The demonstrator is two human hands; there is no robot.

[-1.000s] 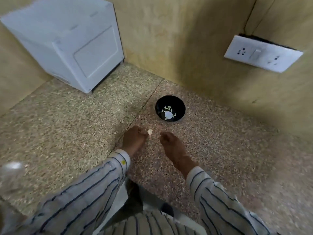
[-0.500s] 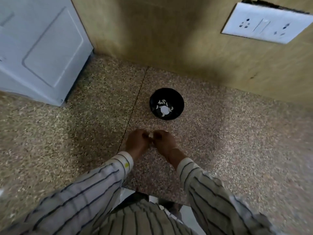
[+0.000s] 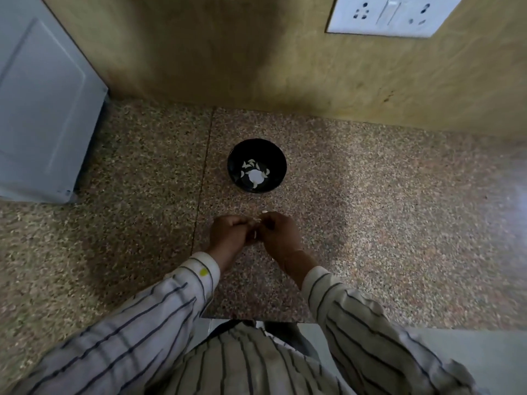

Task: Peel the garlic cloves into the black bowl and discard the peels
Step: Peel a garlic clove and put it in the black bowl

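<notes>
- Left hand (image 3: 228,235) and right hand (image 3: 281,233) close together over the speckled counter (image 3: 370,223), knuckles up, fingers curled in.
- Small pale garlic clove (image 3: 255,234) pinched between the fingertips of both hands — just a white sliver peeking out in the gap.
- A tiny pale bit at the top of the right hand, too small to tell what.
- Black bowl (image 3: 278,158) just past the hands, near but not touching — white pieces (image 3: 254,175) lying inside on the bottom.
- White box (image 3: 42,109) far off to the left, by the wall.
- White socket plate (image 3: 390,15) up on the wall, right side.
- Striped sleeves (image 3: 159,309) on both arms.
</notes>
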